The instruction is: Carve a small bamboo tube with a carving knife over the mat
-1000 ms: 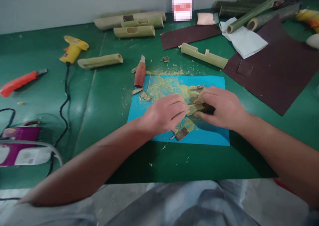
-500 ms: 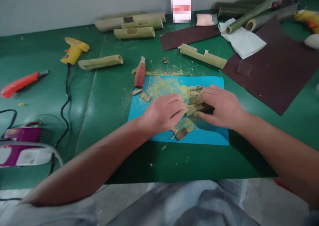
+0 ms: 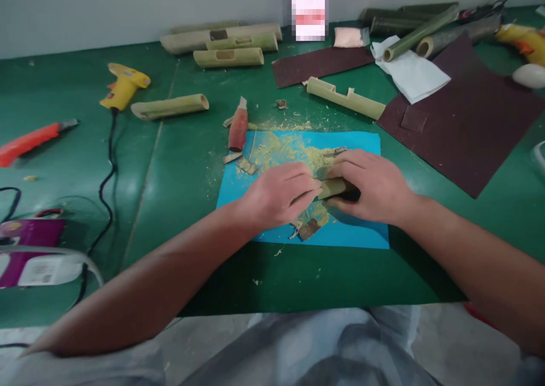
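Bamboo piece (image 3: 332,189) is sitting over the blue sheet (image 3: 372,238), right of its middle: L hand (image 3: 283,196) is pinching one end, tips partly hidden, & R hand (image 3: 370,186) is closing fingers & thumb round the other. Main risk, prob.: the piece twisting out if either grip is loosening, esp. w/ loose shavings (image 3: 293,146) lying on the sheet. Sheet might be skidding too if hands are pressing unevenly. Knife (image 3: 238,130) is lying by the sheet's far-left corner; stray L fingers could be catching its blade.
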### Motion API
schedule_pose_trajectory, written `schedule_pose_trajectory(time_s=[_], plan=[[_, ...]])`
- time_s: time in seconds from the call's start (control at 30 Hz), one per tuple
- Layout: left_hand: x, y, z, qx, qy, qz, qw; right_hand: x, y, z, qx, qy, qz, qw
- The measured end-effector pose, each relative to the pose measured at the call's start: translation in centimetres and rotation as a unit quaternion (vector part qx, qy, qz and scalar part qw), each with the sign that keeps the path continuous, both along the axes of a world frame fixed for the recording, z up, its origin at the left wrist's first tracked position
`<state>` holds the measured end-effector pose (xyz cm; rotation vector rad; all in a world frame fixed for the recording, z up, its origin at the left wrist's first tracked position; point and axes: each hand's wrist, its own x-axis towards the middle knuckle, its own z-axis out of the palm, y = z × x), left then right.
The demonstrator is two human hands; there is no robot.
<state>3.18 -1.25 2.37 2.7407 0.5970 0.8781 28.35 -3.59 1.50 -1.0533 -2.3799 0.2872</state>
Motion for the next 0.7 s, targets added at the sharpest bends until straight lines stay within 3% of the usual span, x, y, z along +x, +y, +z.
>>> schedule_pose_trajectory(time_s=[0.23, 0.4, 0.7], plan=[[0.04, -0.17, 0.22, -0.047, -0.004, 0.019, 0.999, -0.06, -0.03, -0.05, 0.053, 0.004, 0.029, 0.998], [-0.17, -0.34, 0.08, -0.095, 0.009, 0.028, 0.995, -0.06, -0.10, 0.21, 0.011, 0.015, 0.026, 0.999], [0.04, -0.88, 0.30, -0.056, 0.008, 0.015, 0.998, 0.24, 0.56, 0.26, -0.039, 0.034, 0.047, 0.998]])
